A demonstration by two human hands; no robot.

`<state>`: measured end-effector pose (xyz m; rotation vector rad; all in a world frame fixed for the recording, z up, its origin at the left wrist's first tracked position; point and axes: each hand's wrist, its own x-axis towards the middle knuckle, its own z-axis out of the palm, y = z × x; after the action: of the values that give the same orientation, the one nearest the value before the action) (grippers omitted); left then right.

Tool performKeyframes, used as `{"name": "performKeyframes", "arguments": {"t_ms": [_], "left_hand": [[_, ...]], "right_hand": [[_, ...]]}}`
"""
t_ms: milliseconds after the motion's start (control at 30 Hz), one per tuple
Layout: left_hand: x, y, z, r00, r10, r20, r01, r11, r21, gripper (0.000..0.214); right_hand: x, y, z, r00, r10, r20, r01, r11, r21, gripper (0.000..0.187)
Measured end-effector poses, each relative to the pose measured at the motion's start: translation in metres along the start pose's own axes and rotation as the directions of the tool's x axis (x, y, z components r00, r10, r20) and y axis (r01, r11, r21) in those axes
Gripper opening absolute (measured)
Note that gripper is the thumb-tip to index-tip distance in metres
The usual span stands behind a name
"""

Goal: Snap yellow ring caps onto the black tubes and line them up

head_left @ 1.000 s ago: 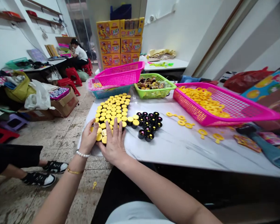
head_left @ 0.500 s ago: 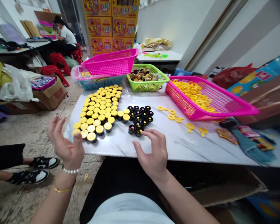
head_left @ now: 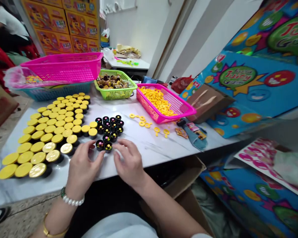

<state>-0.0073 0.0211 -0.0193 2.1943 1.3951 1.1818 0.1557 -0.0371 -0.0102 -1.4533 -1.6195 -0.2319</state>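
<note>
Open jars stand clustered mid-table, the two front ones close to the table's near edge. Capped jars fill the table's left. At the table's near edge the left hand and right hand flank the two front jars, fingers loosely curled and parted, tips just beside them, gripping nothing. Rings and a pink basket lie toward the table's right.

Black open pots, yellow-capped pots, pink basket, white-veined marble table
</note>
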Motion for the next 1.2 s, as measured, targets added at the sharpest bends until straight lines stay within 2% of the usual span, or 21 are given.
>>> {"name": "performKeyframes", "arguments": {"t_ms": [100, 133, 200, 267, 300, 400, 467, 533, 633, 700, 733, 800, 833, 900, 933, 967, 1033, 1100, 1200], "left_hand": [[0.004, -0.001, 0.004, 1.000, 0.005, -0.001, -0.005, 1.000, 0.009, 0.036], [0.005, 0.000, 0.005, 1.000, 0.000, -0.003, 0.000, 1.000, 0.010, 0.035], [0.007, 0.001, 0.007, 1.000, -0.011, -0.003, 0.011, 1.000, 0.000, 0.033], [0.008, 0.003, 0.007, 1.000, -0.021, -0.003, 0.020, 1.000, -0.018, 0.030], [0.009, 0.004, 0.006, 1.000, -0.026, -0.003, 0.026, 0.999, -0.026, 0.029], [0.007, 0.006, -0.003, 0.998, -0.047, 0.034, 0.049, 0.998, -0.047, 0.022], [0.001, 0.007, -0.013, 0.996, -0.049, 0.080, 0.054, 0.997, -0.058, 0.021], [-0.010, 0.008, -0.024, 0.992, -0.037, 0.123, 0.044, 0.997, -0.062, 0.023], [-0.024, 0.008, -0.037, 0.986, -0.015, 0.168, 0.028, 0.997, -0.076, 0.025], [-0.030, 0.007, -0.041, 0.982, 0.018, 0.190, 0.002, 0.995, -0.104, 0.025], [-0.032, 0.006, -0.041, 0.979, 0.040, 0.202, -0.016, 0.993, -0.117, 0.025], [-0.033, 0.005, -0.042, 0.971, 0.081, 0.223, -0.053, 0.990, -0.131, 0.025], [-0.033, 0.004, -0.042, 0.967, 0.096, 0.235, -0.067, 0.989, -0.132, 0.024], [-0.034, 0.002, -0.042, 0.958, 0.117, 0.261, -0.087, 0.988, -0.126, 0.024], [-0.034, 0.002, -0.043, 0.954, 0.125, 0.274, -0.095, 0.988, -0.122, 0.023], [-0.034, 0.001, -0.043, 0.949, 0.132, 0.287, -0.101, 0.988, -0.117, 0.023], [-0.035, -0.001, -0.044, 0.942, 0.140, 0.306, -0.113, 0.988, -0.105, 0.023], [-0.035, -0.002, -0.045, 0.937, 0.146, 0.316, -0.125, 0.988, -0.088, 0.023], [-0.036, -0.003, -0.045, 0.932, 0.152, 0.329, -0.139, 0.988, -0.062, 0.023]], "right_hand": [[0.009, 0.050, -0.029, 0.995, 0.059, -0.076, -0.075, 0.970, -0.232, 0.022], [0.011, 0.069, -0.039, 0.991, 0.120, -0.053, -0.131, 0.934, -0.332, 0.028], [0.011, 0.105, -0.056, 0.964, 0.263, 0.037, -0.205, 0.826, -0.526, 0.046], [0.002, 0.127, -0.066, 0.917, 0.361, 0.170, -0.176, 0.748, -0.640, 0.054], [-0.005, 0.132, -0.069, 0.905, 0.362, 0.223, -0.137, 0.746, -0.651, 0.055], [-0.030, 0.122, -0.071, 0.927, 0.180, 0.330, 0.019, 0.854, -0.520, 0.065], [-0.046, 0.102, -0.070, 0.924, 0.025, 0.382, 0.123, 0.926, -0.356, 0.077], [-0.055, 0.081, -0.066, 0.910, -0.101, 0.403, 0.209, 0.950, -0.233, 0.079], [-0.057, 0.057, -0.058, 0.894, -0.270, 0.358, 0.334, 0.934, -0.131, 0.061], [-0.051, 0.045, -0.054, 0.887, -0.326, 0.327, 0.353, 0.935, -0.024, 0.048], [-0.048, 0.039, -0.053, 0.883, -0.325, 0.338, 0.324, 0.944, 0.063, 0.041], [-0.040, 0.023, -0.050, 0.867, -0.279, 0.412, 0.190, 0.951, 0.244, 0.029], [-0.037, 0.013, -0.048, 0.861, -0.232, 0.452, 0.090, 0.945, 0.313, 0.024], [-0.031, -0.007, -0.042, 0.861, -0.057, 0.505, -0.174, 0.900, 0.399, 0.019], [-0.028, -0.016, -0.037, 0.849, 0.057, 0.525, -0.323, 0.842, 0.432, 0.018], [-0.025, -0.024, -0.032, 0.819, 0.168, 0.549, -0.467, 0.751, 0.466, 0.017], [-0.017, -0.035, -0.020, 0.714, 0.302, 0.632, -0.676, 0.534, 0.508, 0.017], [-0.010, -0.040, -0.008, 0.636, 0.332, 0.696, -0.764, 0.398, 0.508, 0.019], [-0.003, -0.040, 0.005, 0.578, 0.386, 0.719, -0.816, 0.304, 0.492, 0.024]]}}
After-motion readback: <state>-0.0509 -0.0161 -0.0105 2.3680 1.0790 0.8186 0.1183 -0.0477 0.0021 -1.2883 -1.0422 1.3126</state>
